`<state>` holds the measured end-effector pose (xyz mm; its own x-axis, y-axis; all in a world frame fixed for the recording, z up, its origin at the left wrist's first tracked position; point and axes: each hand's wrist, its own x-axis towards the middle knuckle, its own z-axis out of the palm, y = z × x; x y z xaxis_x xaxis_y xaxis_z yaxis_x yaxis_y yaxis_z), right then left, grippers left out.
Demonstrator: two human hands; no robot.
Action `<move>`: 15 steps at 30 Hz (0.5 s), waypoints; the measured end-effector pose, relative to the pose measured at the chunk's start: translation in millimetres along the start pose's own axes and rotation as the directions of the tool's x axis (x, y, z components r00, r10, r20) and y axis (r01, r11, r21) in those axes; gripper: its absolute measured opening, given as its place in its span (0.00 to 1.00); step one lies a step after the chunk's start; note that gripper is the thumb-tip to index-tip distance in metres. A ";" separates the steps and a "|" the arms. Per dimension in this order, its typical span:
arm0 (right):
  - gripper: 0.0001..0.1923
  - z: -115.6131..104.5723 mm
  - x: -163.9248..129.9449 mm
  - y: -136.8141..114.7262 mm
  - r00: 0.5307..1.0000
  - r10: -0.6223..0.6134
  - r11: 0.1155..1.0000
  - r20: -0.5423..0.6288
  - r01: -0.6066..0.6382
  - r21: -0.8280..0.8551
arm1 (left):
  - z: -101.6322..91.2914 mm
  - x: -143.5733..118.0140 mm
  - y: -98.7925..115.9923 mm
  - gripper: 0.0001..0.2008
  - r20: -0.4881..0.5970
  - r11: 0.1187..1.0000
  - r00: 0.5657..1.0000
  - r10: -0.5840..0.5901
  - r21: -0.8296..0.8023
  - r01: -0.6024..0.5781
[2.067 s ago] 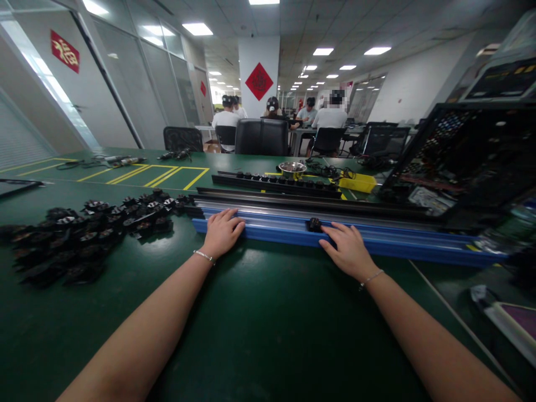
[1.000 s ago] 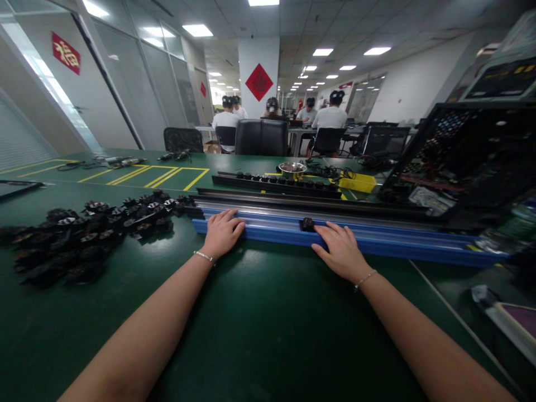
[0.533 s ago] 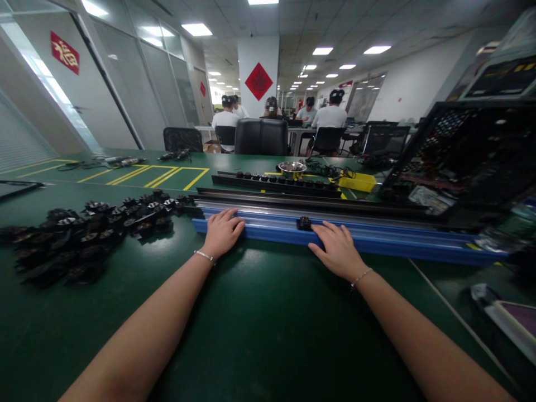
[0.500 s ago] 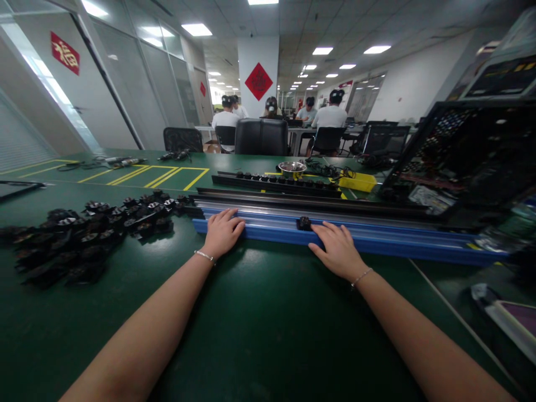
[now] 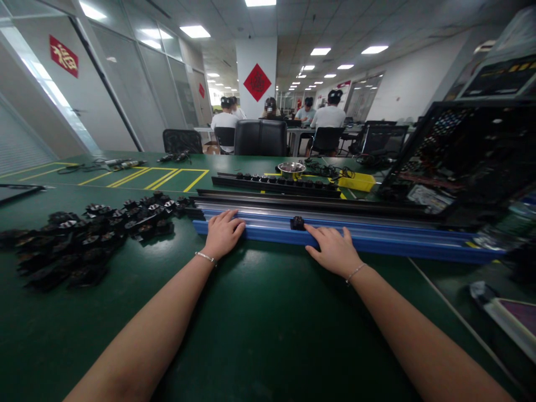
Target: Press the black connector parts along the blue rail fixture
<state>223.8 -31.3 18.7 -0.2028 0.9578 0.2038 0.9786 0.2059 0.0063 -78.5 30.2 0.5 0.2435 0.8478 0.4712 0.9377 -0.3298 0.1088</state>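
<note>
A long blue rail (image 5: 268, 234) with a channel along it lies across the green table in front of me. My left hand (image 5: 224, 234) is closed over the rail's left end, its fingers reaching across the top. In the channel, right of the rail's middle-left stretch, sits a small black part (image 5: 297, 223); its exact kind is too small to tell. My right hand (image 5: 334, 248) rests on the rail with fingers apart, the index fingertip touching the right side of that part. Nothing is gripped in the right hand.
Many similar black parts (image 5: 84, 237) lie heaped at left. Behind the rail are dark rails (image 5: 293, 201) and a black strip (image 5: 268, 182) carrying parts. A metal bowl (image 5: 292, 167), a yellow box (image 5: 357, 180) and a large black casing (image 5: 452, 162) stand farther back. People sit beyond.
The black part has slid slightly left along the blue rail, with my right hand following behind it. My left hand has stayed in place.
</note>
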 end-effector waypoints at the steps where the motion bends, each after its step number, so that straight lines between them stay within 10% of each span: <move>1: 0.29 -0.7 0.2 -0.5 1.000 0.001 1.000 0.007 -0.001 -0.009 | 0.2 0.0 0.0 0.18 0.000 1.000 1.000 -0.001 0.005 0.001; 15: 0.29 -15.0 14.1 -4.2 0.987 -0.030 0.999 0.161 0.024 0.035 | 1.1 0.4 -0.6 0.18 0.006 1.000 1.000 -0.002 0.023 0.002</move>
<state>217.4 -21.7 36.2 -0.2348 0.9711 0.0432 0.9715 0.2360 -0.0234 -78.7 31.1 -0.4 0.2433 0.8506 0.4661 0.9435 -0.3190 0.0896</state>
